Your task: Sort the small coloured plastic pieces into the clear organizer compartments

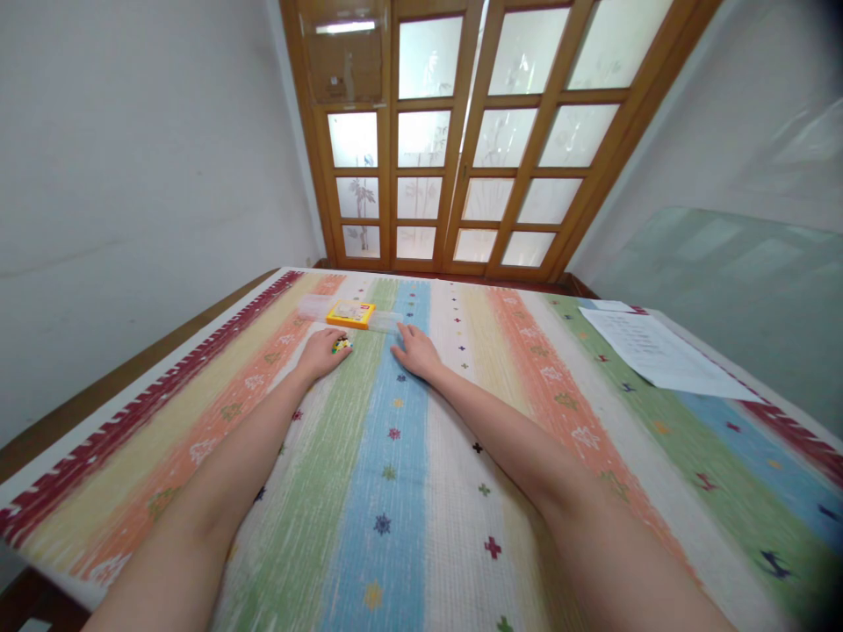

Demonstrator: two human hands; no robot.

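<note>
My left hand (320, 354) is closed around a small multicoloured toy-brick model (342, 345) with green, yellow, white and dark parts. Its exact shape is too small to tell. My right hand (419, 353) lies low over the cloth with its fingers apart and nothing in them. Its fingertips are near the right end of a clear plastic tray (388, 322); whether they touch I cannot tell. A flat yellow box (351, 316) with a printed top lies just beyond both hands. To its left is more clear plastic (314, 307).
A striped tablecloth (388, 544) covers the table. White printed papers (659, 355) lie at the right side. Beyond the far edge stand wooden doors (454, 140) with glass panes. A wall (151, 132) runs along the left, and a pale greenish panel (744, 298) leans at the right.
</note>
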